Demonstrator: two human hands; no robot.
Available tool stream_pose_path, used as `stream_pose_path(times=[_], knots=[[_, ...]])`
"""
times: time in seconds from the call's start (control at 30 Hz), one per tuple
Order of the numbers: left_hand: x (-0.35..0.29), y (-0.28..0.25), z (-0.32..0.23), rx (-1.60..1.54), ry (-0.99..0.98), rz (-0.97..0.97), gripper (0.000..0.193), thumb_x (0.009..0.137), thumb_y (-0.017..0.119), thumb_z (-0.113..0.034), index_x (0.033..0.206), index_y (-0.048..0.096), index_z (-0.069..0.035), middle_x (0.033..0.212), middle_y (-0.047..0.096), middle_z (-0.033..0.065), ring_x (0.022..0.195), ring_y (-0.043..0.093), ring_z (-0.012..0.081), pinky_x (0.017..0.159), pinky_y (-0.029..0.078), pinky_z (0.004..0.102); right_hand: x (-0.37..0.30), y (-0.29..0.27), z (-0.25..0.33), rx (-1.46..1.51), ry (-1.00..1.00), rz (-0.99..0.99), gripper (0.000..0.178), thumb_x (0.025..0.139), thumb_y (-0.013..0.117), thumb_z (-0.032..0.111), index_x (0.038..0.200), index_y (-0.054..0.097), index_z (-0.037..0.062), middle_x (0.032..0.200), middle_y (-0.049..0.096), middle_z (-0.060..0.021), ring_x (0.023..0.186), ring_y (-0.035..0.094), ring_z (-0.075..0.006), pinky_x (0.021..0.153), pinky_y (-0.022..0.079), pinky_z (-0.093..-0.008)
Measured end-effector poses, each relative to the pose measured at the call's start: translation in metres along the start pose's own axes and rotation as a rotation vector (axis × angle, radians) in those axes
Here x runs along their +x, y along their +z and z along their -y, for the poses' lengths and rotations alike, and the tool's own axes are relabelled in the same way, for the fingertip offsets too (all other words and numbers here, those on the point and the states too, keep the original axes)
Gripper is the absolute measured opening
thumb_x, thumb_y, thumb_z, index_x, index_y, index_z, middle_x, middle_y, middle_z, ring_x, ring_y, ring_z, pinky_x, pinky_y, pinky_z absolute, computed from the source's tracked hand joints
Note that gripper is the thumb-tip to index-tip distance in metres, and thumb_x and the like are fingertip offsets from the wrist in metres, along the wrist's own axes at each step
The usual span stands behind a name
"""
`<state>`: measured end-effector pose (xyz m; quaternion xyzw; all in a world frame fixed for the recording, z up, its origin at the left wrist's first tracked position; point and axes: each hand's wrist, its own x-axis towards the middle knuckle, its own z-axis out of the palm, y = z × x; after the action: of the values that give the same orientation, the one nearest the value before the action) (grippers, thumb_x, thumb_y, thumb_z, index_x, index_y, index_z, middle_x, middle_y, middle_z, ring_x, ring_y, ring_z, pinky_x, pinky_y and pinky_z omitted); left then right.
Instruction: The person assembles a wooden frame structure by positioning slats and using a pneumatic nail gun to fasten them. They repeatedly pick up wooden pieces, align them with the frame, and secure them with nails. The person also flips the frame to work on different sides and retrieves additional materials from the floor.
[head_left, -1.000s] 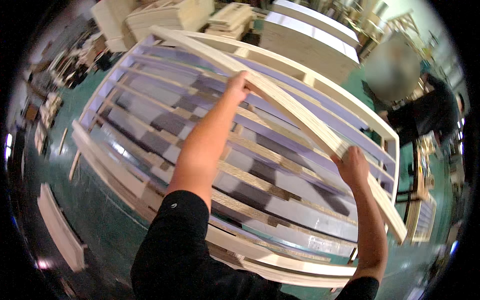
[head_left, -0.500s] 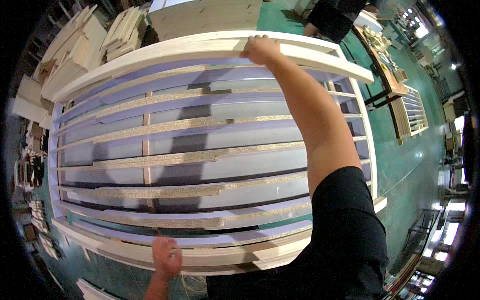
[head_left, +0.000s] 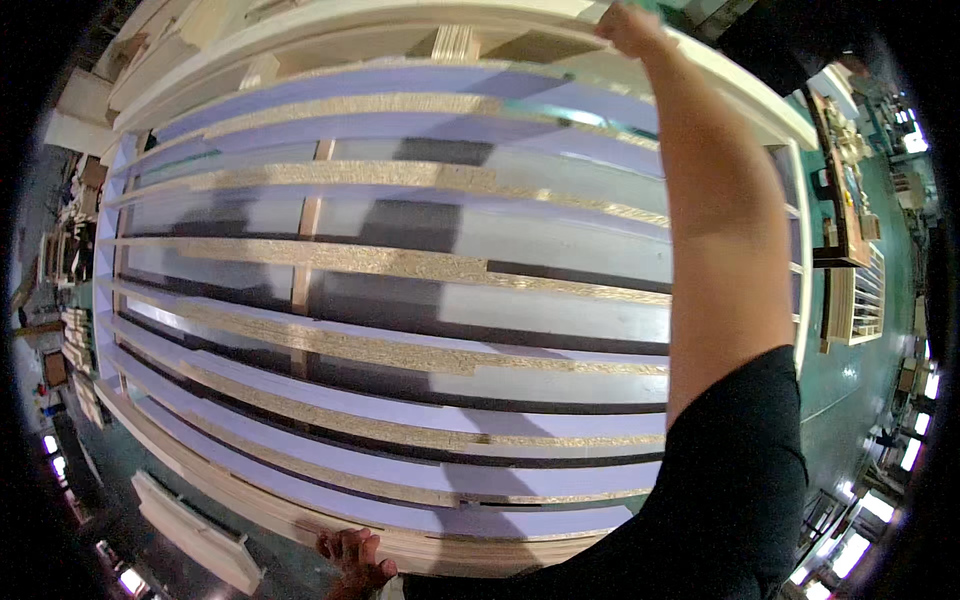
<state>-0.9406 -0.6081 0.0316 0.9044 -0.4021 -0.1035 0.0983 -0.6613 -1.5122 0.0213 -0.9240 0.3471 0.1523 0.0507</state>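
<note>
A large wooden frame with long parallel slats [head_left: 390, 262] lies in front of me; the slats have purple sides and raw particle-board edges. My right hand [head_left: 632, 32] reaches across to the far side. Its fingers are closed round the pale wooden beam [head_left: 745, 90] there, partly cut off at the top of the picture. At the near side my left hand [head_left: 355, 562] rests against the near rail [head_left: 420, 548], fingers bent and somewhat apart. Short wooden blocks [head_left: 456, 42] show between the far beam and the first slat.
Pale boards [head_left: 195, 535] lie on the green floor at the lower left. A workbench [head_left: 840, 200] stands at the right, with a smaller slatted frame [head_left: 855, 300] beside it. Dark clothing of another person [head_left: 775, 40] shows at the upper right.
The far beam has shifted away from the slats, uncovering the short blocks, with my right hand still on it. My left hand has come onto the near rail. The view has moved closer.
</note>
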Motion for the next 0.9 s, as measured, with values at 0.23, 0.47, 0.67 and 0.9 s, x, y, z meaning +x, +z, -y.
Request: stream_pose_path(times=[0.23, 0.47, 0.67, 0.9], knots=[[-0.023, -0.003, -0.025, 0.023, -0.041, 0.108, 0.052, 0.098, 0.046, -0.064, 0.099, 0.061, -0.014, 0.101, 0.059, 0.0064, 0.097, 0.056, 0.0307, 0.103, 0.028, 0.0615, 0.031, 0.043, -0.006, 0.158, -0.341, -0.457, 0.025, 0.083, 0.071, 0.022, 0.095, 0.065, 0.0013, 0.088, 0.068, -0.0223, 0.078, 0.064, -0.0371, 0.068, 0.05, -0.0518], [0.009, 0.011, -0.004, -0.086, 0.075, -0.07, 0.052, 0.096, 0.052, -0.062, 0.099, 0.068, -0.012, 0.098, 0.061, 0.0047, 0.101, 0.056, 0.0262, 0.101, 0.03, 0.0566, -0.039, 0.057, 0.028, -0.122, 0.092, -0.694, 0.074, 0.1, 0.058, 0.022, 0.163, 0.017, 0.0201, 0.169, 0.019, -0.0091, 0.155, 0.022, -0.0322, 0.115, 0.025, -0.0705], [0.012, -0.015, -0.031, 0.066, 0.03, -0.052, 0.045, 0.098, 0.048, -0.051, 0.098, 0.07, -0.012, 0.102, 0.063, 0.0057, 0.1, 0.054, 0.0263, 0.103, 0.03, 0.0557, -0.28, 0.115, 0.132, 0.289, -0.727, -0.487, 0.068, 0.087, 0.071, 0.014, 0.149, 0.044, 0.0099, 0.151, 0.045, -0.0208, 0.134, 0.047, -0.0413, 0.111, 0.038, -0.0553], [0.0, 0.003, -0.018, 0.002, 0.081, -0.156, 0.039, 0.098, 0.052, -0.046, 0.107, 0.069, -0.012, 0.106, 0.062, 0.0087, 0.105, 0.054, 0.028, 0.105, 0.029, 0.0577, -0.626, 0.165, 0.155, 0.277, -1.121, 0.357, 0.049, 0.087, 0.071, 0.032, 0.128, 0.061, 0.0059, 0.12, 0.064, -0.0196, 0.113, 0.061, -0.0386, 0.095, 0.051, -0.0518]])
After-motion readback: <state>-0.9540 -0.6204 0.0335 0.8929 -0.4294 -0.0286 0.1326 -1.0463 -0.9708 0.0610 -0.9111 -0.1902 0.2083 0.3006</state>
